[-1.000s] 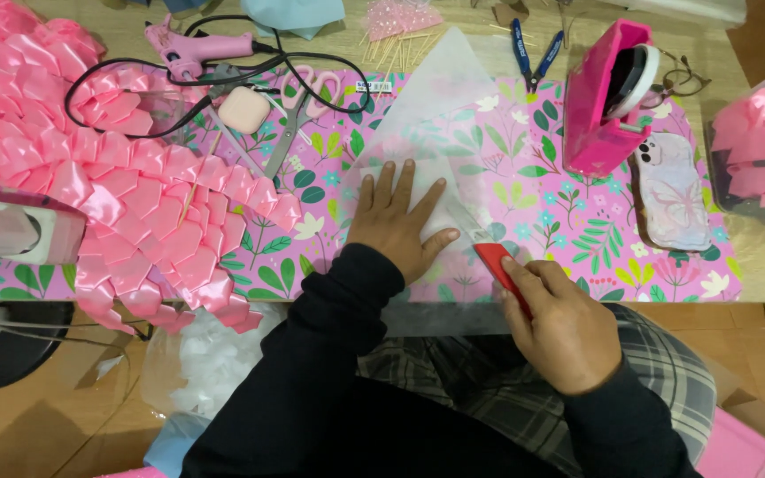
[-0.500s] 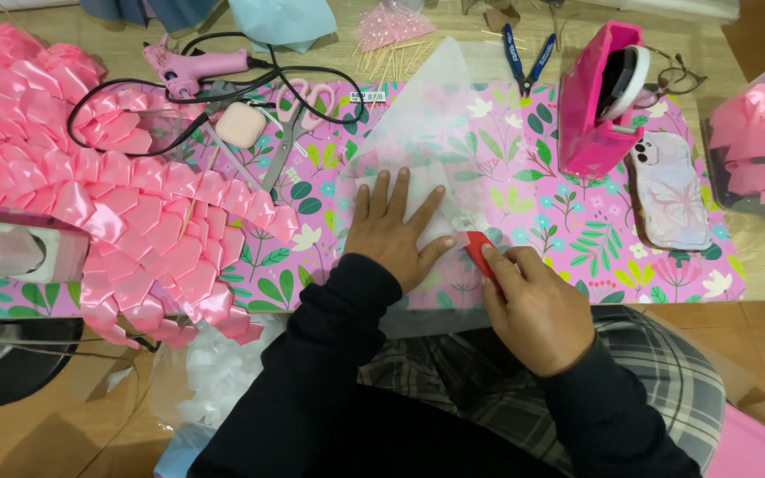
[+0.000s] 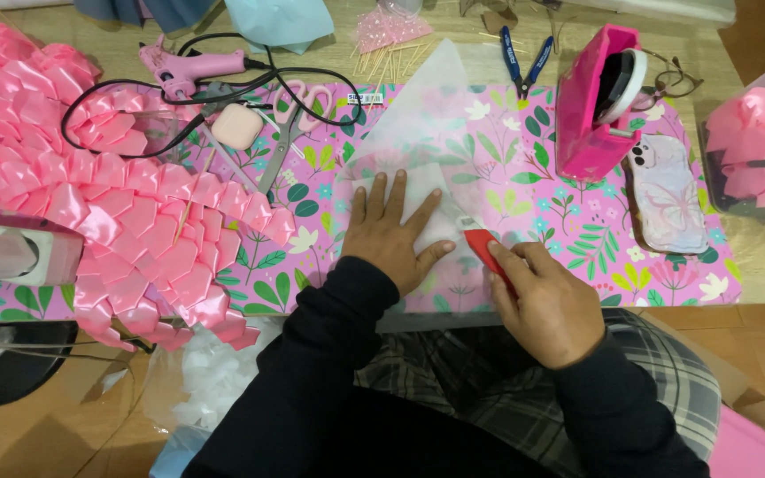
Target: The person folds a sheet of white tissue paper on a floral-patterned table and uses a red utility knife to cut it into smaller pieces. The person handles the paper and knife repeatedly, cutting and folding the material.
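**Crowded craft counter, hands on a sheet of translucent paper**

So the counter (image 3: 754,265) is pretty packed. There's a floral pink mat (image 3: 577,221) spread over the middle. On the left a big heap of folded pink satin ribbon petals (image 3: 126,212) takes up loads of room and spills over the near edge. Behind it sits a pink glue gun (image 3: 183,66) with its black cord (image 3: 312,84) looping across the mat, plus pink-handled scissors (image 3: 289,124) and a small pinkish case (image 3: 236,127). On the right stands a pink tape dispenser (image 3: 591,106), with a phone (image 3: 664,190) in a marbled case just beside it and blue-handled pliers (image 3: 521,57) further back. A clear bin of more pink ribbon (image 3: 754,150) sits at the far right.

The translucent white paper (image 3: 440,115) lies in the middle of the mat, roughly triangular, point away from the person, floral print showing faintly through it. The left hand (image 3: 391,235) presses flat on its lower part, fingers spread apart. The right hand (image 3: 546,305) is just beside it, fingers clamped on a small red scraper (image 3: 486,248) whose tip touches the paper's right edge.
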